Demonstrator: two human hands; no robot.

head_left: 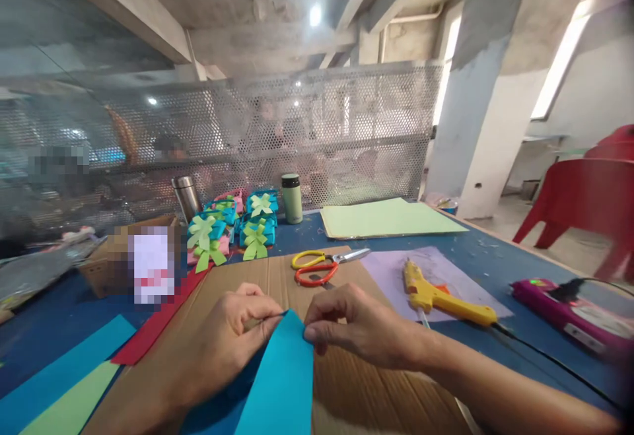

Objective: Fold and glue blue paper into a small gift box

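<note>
A long strip of blue paper (284,382) rises from the near edge of the cardboard sheet (376,395), its far end pinched between both hands. My left hand (245,323) has thumb and fingers closed on the strip's left edge near the tip. On the opposite edge, my right hand (347,323) grips the paper between thumb and bent fingers. Just beyond the hands lie scissors (317,273) with one yellow and one red handle loop. A yellow glue gun (440,300) rests on a lilac sheet (386,263) to the right.
Left lie a red strip (158,319), another blue strip (74,362), a pale green strip (79,402) and a cardboard box (99,267). Several paper pieces with green bows (255,240), a green flask (292,200) and green sheets (391,218) stand behind. A purple power strip (564,319) sits right.
</note>
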